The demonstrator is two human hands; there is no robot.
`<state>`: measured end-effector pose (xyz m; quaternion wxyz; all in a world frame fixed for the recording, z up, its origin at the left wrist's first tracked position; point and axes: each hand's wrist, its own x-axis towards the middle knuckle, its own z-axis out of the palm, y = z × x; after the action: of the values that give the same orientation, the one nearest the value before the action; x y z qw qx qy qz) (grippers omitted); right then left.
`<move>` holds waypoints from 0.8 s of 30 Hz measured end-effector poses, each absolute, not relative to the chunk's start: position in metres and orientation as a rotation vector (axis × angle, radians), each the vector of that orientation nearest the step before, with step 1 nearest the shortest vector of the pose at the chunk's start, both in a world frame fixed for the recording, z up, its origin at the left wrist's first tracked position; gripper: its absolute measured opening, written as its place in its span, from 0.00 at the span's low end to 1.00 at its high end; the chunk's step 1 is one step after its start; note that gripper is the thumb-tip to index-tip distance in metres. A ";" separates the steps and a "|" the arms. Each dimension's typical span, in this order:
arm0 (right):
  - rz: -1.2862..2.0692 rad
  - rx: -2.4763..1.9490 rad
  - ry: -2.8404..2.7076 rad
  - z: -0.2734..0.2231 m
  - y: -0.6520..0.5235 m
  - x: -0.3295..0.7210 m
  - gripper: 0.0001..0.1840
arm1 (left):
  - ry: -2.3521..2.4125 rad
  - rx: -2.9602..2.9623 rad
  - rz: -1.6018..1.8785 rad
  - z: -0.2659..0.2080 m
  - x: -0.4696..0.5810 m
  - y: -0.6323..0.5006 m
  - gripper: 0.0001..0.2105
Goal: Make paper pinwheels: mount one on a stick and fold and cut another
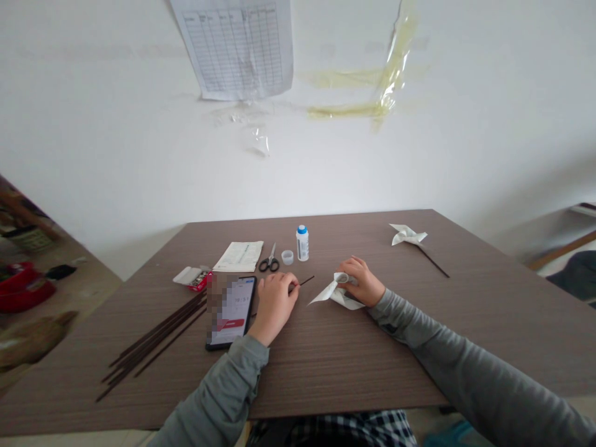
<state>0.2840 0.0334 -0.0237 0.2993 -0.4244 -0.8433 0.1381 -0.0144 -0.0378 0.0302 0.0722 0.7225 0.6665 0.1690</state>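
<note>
My left hand (275, 304) is closed on a thin dark stick (307, 280), whose end sticks out to the right past the fingertips. My right hand (362, 280) pinches a white paper pinwheel (348, 303) just above the table, its folded blades pointing left and down. A small gap separates the stick's tip from the paper. Close by the left hand lies a phone (239, 304) with its screen lit. Beyond the hands stand a white bottle with a blue cap (302, 244) and a small clear cup (287, 257), beside black-handled scissors (269, 263).
Several dark sticks (153, 338) lie at the left, near an opened red and white box (199, 280) of small items. Folded paper sheets (239, 256) lie behind the phone. Another pinwheel (406, 235) on a stick rests at the far right. A wall rises behind the table (465, 323).
</note>
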 end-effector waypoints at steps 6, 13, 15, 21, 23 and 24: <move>0.367 -1.057 -2.229 -0.023 0.031 0.288 0.10 | 1.885 2.131 0.607 0.030 -0.014 -0.036 0.11; 0.358 -1.002 -2.241 -0.020 0.026 0.284 0.14 | 1.822 2.181 0.747 0.025 -0.018 -0.034 0.11; 0.346 -0.989 -2.233 -0.019 0.024 0.283 0.14 | 1.791 2.202 0.782 0.025 -0.017 -0.036 0.12; 0.270 -0.980 -2.201 -0.023 0.023 0.282 0.12 | 1.696 2.222 0.855 0.022 -0.013 -0.039 0.12; 0.210 -0.933 -2.165 -0.028 0.025 0.282 0.11 | 1.673 2.230 0.876 0.021 -0.013 -0.039 0.12; 0.174 -0.892 -2.142 -0.032 0.027 0.283 0.11 | 1.664 2.234 0.883 0.020 -0.014 -0.038 0.12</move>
<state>0.2828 0.0270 -0.0315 0.3960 -0.3521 -0.8453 0.0685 -0.0136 -0.0384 0.0200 0.1094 0.7599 0.5660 0.3003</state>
